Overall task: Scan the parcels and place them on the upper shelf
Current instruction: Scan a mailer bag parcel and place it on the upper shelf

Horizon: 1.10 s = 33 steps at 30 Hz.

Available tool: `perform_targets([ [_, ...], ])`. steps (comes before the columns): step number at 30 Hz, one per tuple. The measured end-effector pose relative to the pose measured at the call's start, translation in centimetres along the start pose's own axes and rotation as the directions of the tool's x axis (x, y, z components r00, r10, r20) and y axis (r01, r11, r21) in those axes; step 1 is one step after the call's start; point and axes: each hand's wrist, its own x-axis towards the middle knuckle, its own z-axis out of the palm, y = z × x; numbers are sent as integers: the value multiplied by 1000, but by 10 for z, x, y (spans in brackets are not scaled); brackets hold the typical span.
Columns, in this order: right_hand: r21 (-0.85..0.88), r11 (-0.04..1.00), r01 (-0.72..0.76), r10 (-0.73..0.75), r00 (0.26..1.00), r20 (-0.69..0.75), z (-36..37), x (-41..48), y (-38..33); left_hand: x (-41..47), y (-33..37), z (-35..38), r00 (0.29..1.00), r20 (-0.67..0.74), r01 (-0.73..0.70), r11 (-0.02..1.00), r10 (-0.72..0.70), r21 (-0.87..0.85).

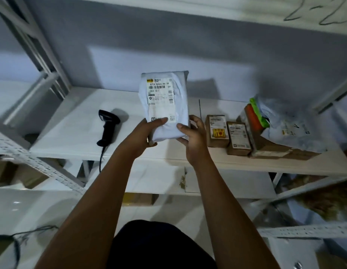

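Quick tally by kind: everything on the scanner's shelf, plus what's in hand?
Poly mailers: 2 (white mailer gripped by left hand and right hand; pale mailer)
Brown boxes: 3 (left small box, right small box, large box)
Orange-and-green packet: 1
Barcode scanner: 1
Total: 7

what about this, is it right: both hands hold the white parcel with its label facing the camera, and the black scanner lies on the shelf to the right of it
One detail is wrong. The head view shows the black scanner lying on the shelf to the left of the white parcel, not the right. The rest stands: the left hand and right hand both hold the parcel, label facing the camera.
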Motion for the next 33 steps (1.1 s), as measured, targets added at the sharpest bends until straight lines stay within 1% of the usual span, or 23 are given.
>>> perform_targets([
  [2, -1, 1000, -12, 12, 1000, 8, 22, -4, 13, -1, -1, -25, 999, 24, -26, 999, 26, -24],
  [7, -13, 996, -89, 90, 996, 19, 80, -7, 55, -10, -4, -88, 998, -54, -29, 994, 23, -106],
  [10, -38, 983, -179, 180, 983, 27, 114, -2, 86, -13, -11, -135, 987, -162, -38, 990, 16, -134],
  [12, -19, 967, -253, 252, 968, -14, 132, 4, 106, -14, -15, -164, 971, -240, -41, 984, -2, -172],
  [14, -43, 946, -321, 318, 946, -70, 151, 12, 125, -11, -19, -195, 951, -310, -51, 980, -11, -192],
  [17, -221, 890, -399, 368, 915, -168, 177, 23, 149, -11, -23, -233, 921, -389, -49, 983, -25, -180],
  [19, -366, 837, -406, 351, 913, -209, 195, 33, 166, -12, -27, -254, 918, -395, -37, 985, -33, -166],
  [22, -609, 714, -346, 268, 938, -219, 219, 47, 183, -18, -32, -274, 923, -383, -18, 993, -27, -113],
  [24, -747, 590, -307, 212, 951, -224, 235, 56, 189, -22, -32, -283, 919, -394, -8, 997, -21, -73],
  [26, -827, 499, -260, 175, 965, -197, 247, 65, 195, -27, -31, -290, 909, -416, 3, 999, -22, -46],
  [28, -853, 461, -246, 203, 965, -168, 253, 69, 196, -32, -32, -293, 901, -432, 18, 999, -36, -45],
  [30, -845, 463, -267, 273, 950, -150, 252, 75, 193, -36, -32, -297, 889, -456, 29, 999, -47, -47],
  [31, -816, 493, -302, 321, 935, -152, 249, 77, 191, -36, -33, -298, 884, -466, 28, 998, -48, -50],
  [33, -695, 599, -398, 425, 893, -145, 240, 77, 185, -37, -32, -298, 881, -471, 17, 999, -35, -43],
])
